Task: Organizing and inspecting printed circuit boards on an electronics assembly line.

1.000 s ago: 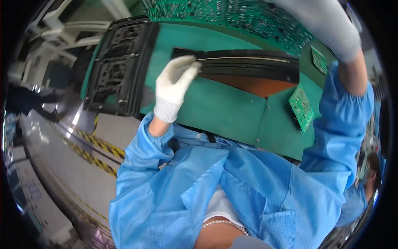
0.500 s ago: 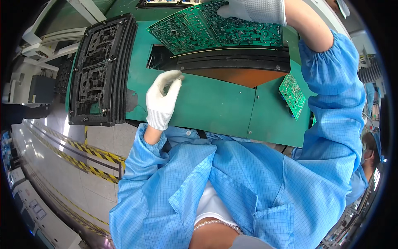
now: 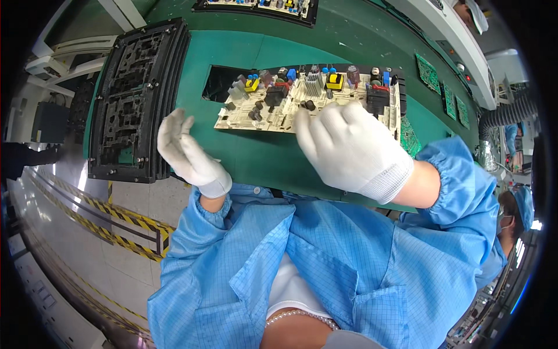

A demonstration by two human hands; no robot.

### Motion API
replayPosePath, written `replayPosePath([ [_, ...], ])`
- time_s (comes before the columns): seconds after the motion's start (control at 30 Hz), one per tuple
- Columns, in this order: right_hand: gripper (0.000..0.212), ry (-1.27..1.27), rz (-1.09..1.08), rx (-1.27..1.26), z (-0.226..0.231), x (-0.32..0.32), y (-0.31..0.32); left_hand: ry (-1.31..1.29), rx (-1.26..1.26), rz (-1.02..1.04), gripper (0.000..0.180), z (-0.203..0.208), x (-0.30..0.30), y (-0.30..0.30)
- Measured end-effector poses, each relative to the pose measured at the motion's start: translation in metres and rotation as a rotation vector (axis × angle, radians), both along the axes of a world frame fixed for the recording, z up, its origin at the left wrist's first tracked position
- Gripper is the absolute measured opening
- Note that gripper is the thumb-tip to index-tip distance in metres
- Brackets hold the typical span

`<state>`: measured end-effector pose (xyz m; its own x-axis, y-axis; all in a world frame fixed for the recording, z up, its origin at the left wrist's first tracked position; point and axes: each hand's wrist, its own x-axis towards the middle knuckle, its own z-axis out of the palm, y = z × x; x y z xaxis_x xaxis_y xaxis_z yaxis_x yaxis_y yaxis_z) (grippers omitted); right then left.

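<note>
A large circuit board (image 3: 232, 121) lies component side up in front of me, its pale face carrying capacitors, heat sinks and yellow transformers. Beneath its far and right edges shows a dark fixture (image 3: 402, 93). My right hand (image 3: 351, 145), in a white glove, is closed over the board's near edge; its fingers are curled and their tips partly hidden. To the left of the board my left hand (image 3: 189, 154), also gloved in white, is open, fingers bent and thumb apart, touching nothing I can see.
A stack of black fixture frames (image 3: 136, 99) stands at the left on the green table (image 3: 232, 49). Beside the board is a dark rectangular opening (image 3: 218, 84). Smaller green boards (image 3: 427, 72) lie at the far right. Another populated board (image 3: 285, 9) sits at the back.
The board has turned from solder side showing to component side up and come down nearer. My right hand has moved from its far edge to its near edge. My left hand has shifted left and opened.
</note>
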<state>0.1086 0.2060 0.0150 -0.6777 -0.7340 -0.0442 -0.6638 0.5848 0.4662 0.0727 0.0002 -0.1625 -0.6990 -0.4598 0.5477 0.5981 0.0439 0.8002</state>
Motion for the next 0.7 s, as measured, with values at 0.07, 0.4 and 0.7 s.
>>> replayPosePath([
  [0.07, 0.042, -0.014, -0.016, 0.006, -0.004, 0.011, 0.009, -0.03, -0.003, 0.015, 0.039, 0.001, -0.002, 0.0],
  [0.4, 0.035, 0.244, -0.143, -0.344, 0.088, 0.002, 0.028, 0.18, 0.344, -0.701, 0.079, 0.078, -0.029, -0.021],
  [0.7, 0.027, 0.069, -0.141, -0.531, 0.132, -0.035, 0.064, -0.037, -0.093, -0.807, 0.025, 0.138, -0.099, 0.026],
])
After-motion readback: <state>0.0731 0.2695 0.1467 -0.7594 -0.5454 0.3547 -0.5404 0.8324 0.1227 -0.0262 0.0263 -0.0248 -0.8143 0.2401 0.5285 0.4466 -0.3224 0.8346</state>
